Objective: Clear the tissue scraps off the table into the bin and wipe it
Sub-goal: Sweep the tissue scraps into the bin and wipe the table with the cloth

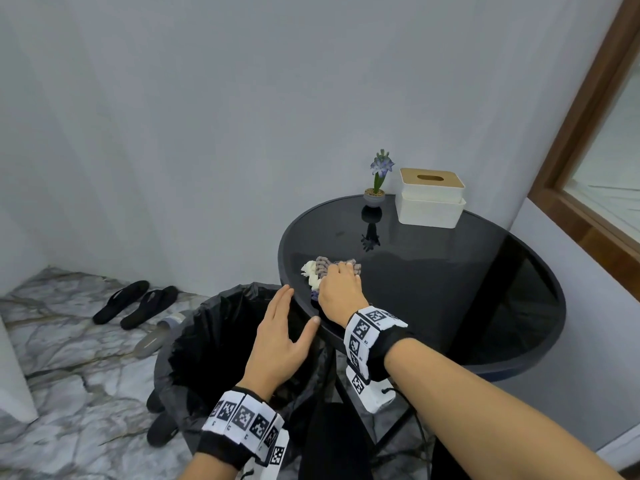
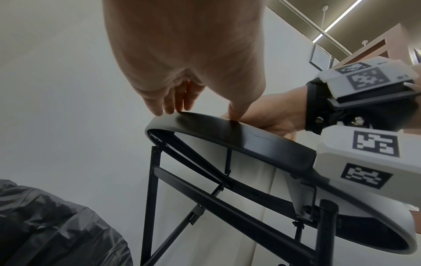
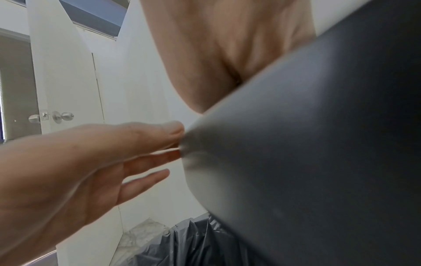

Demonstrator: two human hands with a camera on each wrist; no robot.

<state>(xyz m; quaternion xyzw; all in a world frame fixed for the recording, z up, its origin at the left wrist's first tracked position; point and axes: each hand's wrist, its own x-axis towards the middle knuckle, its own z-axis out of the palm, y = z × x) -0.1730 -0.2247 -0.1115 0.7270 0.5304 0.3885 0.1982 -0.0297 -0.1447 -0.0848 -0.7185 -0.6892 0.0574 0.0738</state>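
White tissue scraps [image 1: 309, 271] lie near the left edge of the round black glass table [image 1: 450, 271]. My right hand [image 1: 339, 289] grips a crumpled grey-purple cloth [image 1: 323, 263] right beside the scraps, knuckles up. My left hand [image 1: 280, 327] is held open against the table rim [image 2: 227, 129], fingers straight, above the bin [image 1: 214, 337] with its black liner. In the left wrist view its fingertips [image 2: 173, 106] touch the rim's top. The right wrist view shows the left hand [image 3: 114, 153] against the rim [image 3: 296, 144], while cloth and scraps are hidden.
A white tissue box [image 1: 431, 197] and a small potted flower [image 1: 375, 181] stand at the table's far side by the wall. Black slippers [image 1: 135, 303] lie on the marble floor left of the bin. A wood-framed window [image 1: 588, 150] is to the right.
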